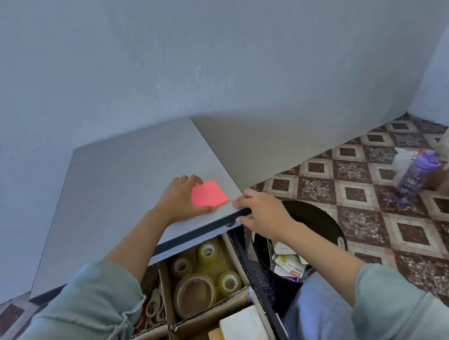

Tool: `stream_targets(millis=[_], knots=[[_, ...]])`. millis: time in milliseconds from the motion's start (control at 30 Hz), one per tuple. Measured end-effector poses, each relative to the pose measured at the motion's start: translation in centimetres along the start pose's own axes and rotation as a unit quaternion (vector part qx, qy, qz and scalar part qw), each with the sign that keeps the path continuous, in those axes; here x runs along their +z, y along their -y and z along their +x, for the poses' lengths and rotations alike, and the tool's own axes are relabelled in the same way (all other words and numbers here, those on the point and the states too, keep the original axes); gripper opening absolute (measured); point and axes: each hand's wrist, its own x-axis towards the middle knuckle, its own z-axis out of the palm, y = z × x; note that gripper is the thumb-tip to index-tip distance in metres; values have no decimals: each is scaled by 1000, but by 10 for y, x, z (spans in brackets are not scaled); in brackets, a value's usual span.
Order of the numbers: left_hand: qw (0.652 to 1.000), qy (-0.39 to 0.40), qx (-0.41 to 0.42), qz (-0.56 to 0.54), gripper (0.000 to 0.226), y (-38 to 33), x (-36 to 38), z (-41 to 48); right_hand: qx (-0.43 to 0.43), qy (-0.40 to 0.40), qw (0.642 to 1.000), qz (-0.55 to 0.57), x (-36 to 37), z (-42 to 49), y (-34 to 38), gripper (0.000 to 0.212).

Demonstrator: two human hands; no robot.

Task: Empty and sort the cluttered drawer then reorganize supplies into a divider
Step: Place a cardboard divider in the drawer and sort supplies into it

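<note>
A pink sticky-note pad (pixel 210 194) lies on the grey desk top (pixel 118 193) near its front right corner. My left hand (pixel 178 197) holds the pad, fingers and thumb around its left side. My right hand (pixel 261 212) rests on the desk's front right corner, fingertips on the top just right of the pad, holding nothing. Below, the open drawer holds a cardboard divider (pixel 167 301). One compartment has several tape rolls (pixel 197 291). Another holds white and tan note pads (pixel 242 330). Scissors handles (pixel 154 304) show in the left compartment.
A black waste bin (pixel 317 224) with crumpled packaging stands on the patterned tile floor right of the desk. A purple water bottle (pixel 415 175) and plastic bags sit at the far right. A blue wall runs behind the desk.
</note>
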Motion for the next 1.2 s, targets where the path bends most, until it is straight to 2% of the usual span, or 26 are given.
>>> stream_targets(millis=[100,233,333,400,500,533,567,633,733,800,867,933,1067,1200], knots=[[999,-33,-3,9,84,-9,4,-17,-1,-3,1000,-4,0,-1,2,40],[998,10,45,54,88,-20,2,-38,-3,1,1000,-16,0,-5,4,39],[997,6,40,68,83,-23,4,-54,1,14,1000,-11,-2,-7,6,42],[999,-8,20,26,79,-22,5,-69,8,10,1000,16,-4,-11,7,39],[998,-19,-13,-64,80,-23,1,-103,25,-56,993,105,2,-28,11,13],[995,-12,-15,-100,79,-24,-1,-118,30,-64,991,111,7,-36,12,15],[991,2,-11,-135,77,-26,0,-134,31,-53,992,113,15,-44,13,16],[979,46,0,-198,65,-26,8,-166,38,25,995,91,30,-60,15,13],[955,158,-10,-249,48,-27,35,-202,79,133,988,15,54,-69,15,53],[939,241,-19,-246,48,-29,55,-215,113,159,981,24,69,-68,15,62],[934,283,-15,-216,56,-32,74,-218,125,161,978,33,78,-63,13,61],[941,270,-31,-202,59,-34,90,-215,129,158,978,29,80,-57,9,60],[949,189,-92,-235,61,-42,119,-207,133,161,977,33,85,-52,1,62],[937,125,-138,-295,62,-56,137,-201,120,154,979,55,92,-51,-4,63]])
